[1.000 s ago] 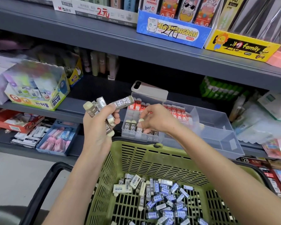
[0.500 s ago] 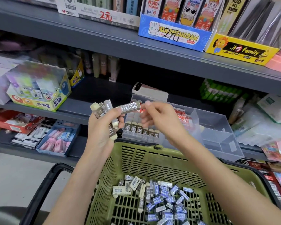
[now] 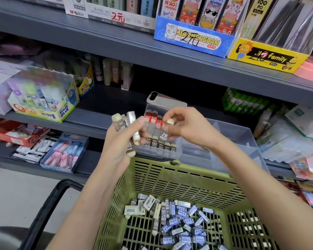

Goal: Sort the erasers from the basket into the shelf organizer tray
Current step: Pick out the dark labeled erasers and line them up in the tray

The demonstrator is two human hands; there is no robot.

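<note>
Several erasers [image 3: 132, 121] sit fanned in my left grip [image 3: 120, 147], fingers and thumb curled round the bundle, held up just in front of the shelf organizer tray [image 3: 233, 136]. My right grip [image 3: 186, 127] is clamped on one brown-sleeved eraser [image 3: 164, 134] between fingertips and thumb, cream end up and "2B" facing me, over the tray's left compartment. That compartment holds brown-sleeved rows [image 3: 161, 147] standing on end nearer me and a red-sleeved row [image 3: 153, 117] farther back. The compartments to the right look bare (clear plastic makes it hard to be sure). Many more erasers [image 3: 181, 224] lie loose at the bottom of the green basket [image 3: 170, 177], near me and below both hands, so I judge the sort well short of finished.

The step in hand, as I read it, is seating this single piece among the brown ones. To do it well I would turn it upright, match its sleeve to its neighbours, lower it into a gap beside them, and let go only once it leans against them. A tilted drop could topple the row. I would hold the left bundle clear of the tray's near wall and leave alone the phone [image 3: 163, 100] lying just behind the tray.
</note>
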